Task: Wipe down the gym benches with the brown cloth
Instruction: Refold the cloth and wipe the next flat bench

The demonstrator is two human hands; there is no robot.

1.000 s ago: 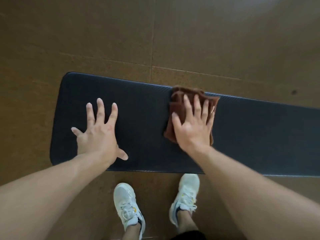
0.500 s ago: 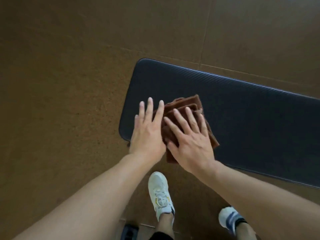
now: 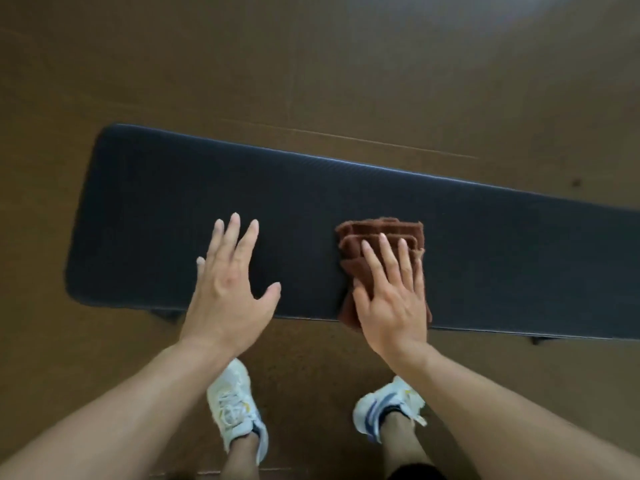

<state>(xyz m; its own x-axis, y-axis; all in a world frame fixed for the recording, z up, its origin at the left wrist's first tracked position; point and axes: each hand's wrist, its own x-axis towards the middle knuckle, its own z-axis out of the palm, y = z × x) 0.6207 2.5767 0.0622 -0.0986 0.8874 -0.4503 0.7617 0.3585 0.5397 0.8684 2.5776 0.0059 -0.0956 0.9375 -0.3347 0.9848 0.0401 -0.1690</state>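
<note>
Wiping, right hand (image 3: 393, 299) flat, fingers (image 3: 388, 258) straight, pressing folded brown cloth (image 3: 381, 233) by surface (image 3: 519, 254) near edge for contact | left hand (image 3: 225, 289) spread near left end, bracing.

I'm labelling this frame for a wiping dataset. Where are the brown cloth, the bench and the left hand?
brown cloth (image 3: 381, 230): head view, on its folded far edge beyond the fingers.
bench (image 3: 519, 258): head view, on bare black padding.
left hand (image 3: 225, 289): head view, on its back.
</note>
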